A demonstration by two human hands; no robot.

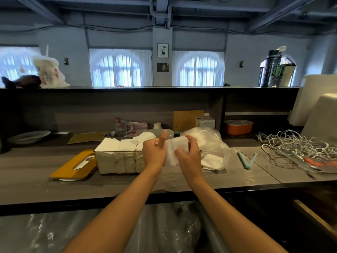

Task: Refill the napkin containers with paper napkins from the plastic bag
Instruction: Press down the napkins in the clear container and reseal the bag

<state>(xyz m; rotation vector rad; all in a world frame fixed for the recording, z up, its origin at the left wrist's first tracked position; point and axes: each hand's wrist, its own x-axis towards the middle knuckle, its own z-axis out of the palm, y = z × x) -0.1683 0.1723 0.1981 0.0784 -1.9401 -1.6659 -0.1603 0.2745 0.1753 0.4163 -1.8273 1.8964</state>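
Together, the left hand [154, 152] and the right hand [189, 157] hold a stack of white napkins [173, 152] between them, the right hand's fingers curled over its top edge, the left gripping its near side with one finger pointing up. Just left of the stack stands the clear napkin container [118, 161], heaped with napkins, and its yellow lid [74, 167] lies beside that. Right of the stack slumps the plastic bag [213, 148], then a blue clip [246, 160] and tangled white cords [295, 145].
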